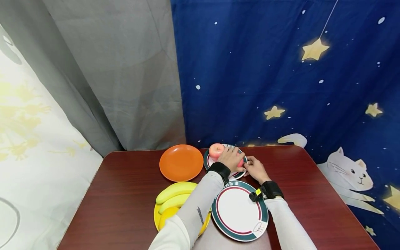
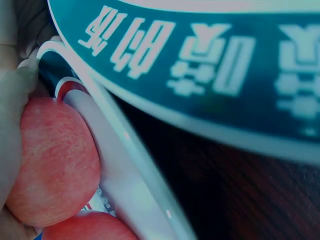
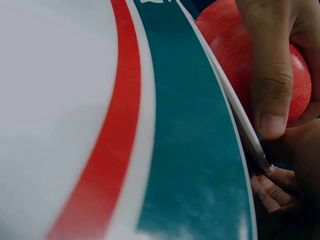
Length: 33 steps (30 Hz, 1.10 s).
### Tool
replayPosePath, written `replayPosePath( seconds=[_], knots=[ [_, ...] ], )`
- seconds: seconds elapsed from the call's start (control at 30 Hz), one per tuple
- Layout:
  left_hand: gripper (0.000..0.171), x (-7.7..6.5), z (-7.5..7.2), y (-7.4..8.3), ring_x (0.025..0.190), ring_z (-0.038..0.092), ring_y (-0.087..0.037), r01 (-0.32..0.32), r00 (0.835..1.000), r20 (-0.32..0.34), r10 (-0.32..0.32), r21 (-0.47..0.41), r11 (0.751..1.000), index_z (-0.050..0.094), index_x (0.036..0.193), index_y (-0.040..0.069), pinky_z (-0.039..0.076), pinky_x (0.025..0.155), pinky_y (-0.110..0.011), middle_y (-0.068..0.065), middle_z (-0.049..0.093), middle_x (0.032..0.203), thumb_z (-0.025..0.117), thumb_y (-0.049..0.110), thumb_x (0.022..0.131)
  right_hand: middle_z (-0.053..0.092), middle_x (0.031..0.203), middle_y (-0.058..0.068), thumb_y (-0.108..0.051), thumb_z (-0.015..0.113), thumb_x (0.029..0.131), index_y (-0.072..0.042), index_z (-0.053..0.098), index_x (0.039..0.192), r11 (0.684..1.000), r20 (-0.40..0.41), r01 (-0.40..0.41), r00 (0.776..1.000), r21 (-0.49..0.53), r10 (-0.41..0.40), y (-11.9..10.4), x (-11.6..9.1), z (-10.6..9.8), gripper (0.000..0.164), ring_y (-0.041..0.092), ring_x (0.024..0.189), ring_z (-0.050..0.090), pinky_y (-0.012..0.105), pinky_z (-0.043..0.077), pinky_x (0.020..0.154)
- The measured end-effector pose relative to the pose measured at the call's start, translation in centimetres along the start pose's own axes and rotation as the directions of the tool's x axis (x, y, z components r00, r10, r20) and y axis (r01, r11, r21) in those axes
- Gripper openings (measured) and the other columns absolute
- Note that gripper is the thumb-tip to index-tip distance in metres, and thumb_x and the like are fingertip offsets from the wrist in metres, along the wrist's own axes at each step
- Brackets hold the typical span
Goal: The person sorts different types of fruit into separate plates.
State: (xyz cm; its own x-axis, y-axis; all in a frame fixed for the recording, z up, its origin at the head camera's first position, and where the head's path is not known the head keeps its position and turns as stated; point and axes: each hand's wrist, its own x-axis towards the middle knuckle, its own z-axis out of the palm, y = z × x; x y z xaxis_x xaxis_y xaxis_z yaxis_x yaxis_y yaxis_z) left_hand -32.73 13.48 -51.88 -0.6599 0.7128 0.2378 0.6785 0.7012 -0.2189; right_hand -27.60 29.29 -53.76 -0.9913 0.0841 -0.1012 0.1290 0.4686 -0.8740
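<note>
Red apple (image 3: 231, 47) on far green-rimmed plate (image 1: 206, 160), in the grip of left hand (image 1: 230, 160), right hand (image 1: 256, 169) pinching plate's rim, second apple (image 1: 216, 151) at left.

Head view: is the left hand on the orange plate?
No, the left hand grips an apple over the farther green-rimmed plate, to the right of the orange plate.

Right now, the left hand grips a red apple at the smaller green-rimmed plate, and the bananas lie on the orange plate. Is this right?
Not quite: the bananas lie on the yellow plate, not on the orange plate, as the head view shows. The left hand does grip a red apple at the smaller green-rimmed plate.
</note>
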Motion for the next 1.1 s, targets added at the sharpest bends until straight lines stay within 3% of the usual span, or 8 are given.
replayPosePath(
  seconds=[0.13,0.23,0.4,0.5,0.6,0.73,0.9,1.1],
  knots=[
    [0.067,-0.1,-1.2,-0.7,0.126,0.059,-0.017,-0.008,0.999,0.051,0.011,-0.053,0.999,0.064,0.137,0.030,0.045,0.104,-0.033,0.001,0.061,0.136,0.067,0.077,0.089,0.065,0.103,0.021,-0.006,0.051,0.108,0.015,0.042,0.150,1.000,0.021,-0.009,1.000,0.014,0.009,-0.1,0.0,-0.2,0.049,0.012,0.068,0.066,0.027,0.061,0.064],
    [0.069,-0.4,-3.0,-1.8,0.125,0.055,-0.017,-0.026,0.996,0.078,0.035,-0.106,0.994,0.063,0.142,0.029,0.044,0.104,-0.033,0.001,0.058,0.137,0.062,0.076,0.093,0.067,0.107,0.023,-0.010,0.051,0.110,0.015,0.041,0.151,1.000,0.051,-0.008,0.999,0.029,0.006,-0.1,-0.4,-0.3,0.050,0.013,0.069,0.067,0.027,0.061,0.067],
    [0.064,-1.7,-8.9,-4.8,0.128,0.051,-0.019,-0.091,0.993,0.054,0.104,-0.202,0.975,0.061,0.146,0.024,0.040,0.103,-0.038,0.001,0.058,0.140,0.062,0.067,0.099,0.070,0.112,0.031,-0.011,0.053,0.110,0.017,0.043,0.148,0.999,0.091,0.029,0.995,0.024,-0.031,0.1,-1.7,-1.3,0.048,0.015,0.076,0.071,0.028,0.062,0.072],
    [0.059,-3.6,-13.1,-6.8,0.129,0.051,-0.019,-0.131,0.991,0.010,0.136,-0.215,0.968,0.064,0.144,0.022,0.039,0.101,-0.039,0.002,0.061,0.139,0.061,0.063,0.102,0.071,0.114,0.031,-0.012,0.056,0.109,0.016,0.048,0.144,0.998,0.098,0.052,0.994,-0.023,-0.049,0.3,-2.8,-2.1,0.046,0.016,0.081,0.072,0.027,0.061,0.072],
    [0.054,-6.4,-16.6,-8.5,0.126,0.052,-0.019,-0.175,0.984,-0.053,0.167,-0.215,0.961,0.067,0.139,0.020,0.040,0.098,-0.039,0.002,0.065,0.134,0.062,0.059,0.103,0.071,0.117,0.029,-0.015,0.059,0.109,0.014,0.053,0.142,0.994,0.100,0.069,0.993,-0.085,-0.061,0.6,-4.1,-2.9,0.044,0.018,0.086,0.072,0.026,0.060,0.072],
    [0.048,-11.0,-19.5,-9.5,0.121,0.056,-0.021,-0.227,0.971,-0.121,0.206,-0.206,0.952,0.069,0.135,0.018,0.044,0.094,-0.038,-0.001,0.068,0.128,0.064,0.055,0.103,0.071,0.122,0.026,-0.021,0.063,0.108,0.010,0.057,0.141,0.988,0.110,0.073,0.992,-0.136,-0.059,1.1,-6.1,-3.6,0.045,0.019,0.092,0.072,0.026,0.059,0.074],
    [0.051,-16.7,-19.3,-9.2,0.124,0.057,-0.023,-0.216,0.976,-0.092,0.199,-0.260,0.941,0.068,0.137,0.017,0.052,0.100,-0.040,-0.004,0.066,0.131,0.062,0.055,0.104,0.073,0.123,0.020,-0.029,0.067,0.106,0.003,0.062,0.141,0.977,0.115,0.097,0.990,-0.189,-0.076,1.9,-8.6,-4.1,0.047,0.015,0.096,0.070,0.024,0.058,0.074],
    [0.054,-21.5,-15.7,-6.7,0.124,0.056,-0.018,-0.128,0.991,-0.020,0.130,-0.370,0.920,0.064,0.143,0.021,0.055,0.100,-0.037,0.000,0.063,0.136,0.062,0.058,0.104,0.075,0.115,0.010,-0.031,0.070,0.104,-0.004,0.068,0.136,0.956,0.085,0.151,0.987,-0.250,-0.133,2.5,-10.2,-3.8,0.042,0.008,0.091,0.067,0.023,0.055,0.077]
  ],
)
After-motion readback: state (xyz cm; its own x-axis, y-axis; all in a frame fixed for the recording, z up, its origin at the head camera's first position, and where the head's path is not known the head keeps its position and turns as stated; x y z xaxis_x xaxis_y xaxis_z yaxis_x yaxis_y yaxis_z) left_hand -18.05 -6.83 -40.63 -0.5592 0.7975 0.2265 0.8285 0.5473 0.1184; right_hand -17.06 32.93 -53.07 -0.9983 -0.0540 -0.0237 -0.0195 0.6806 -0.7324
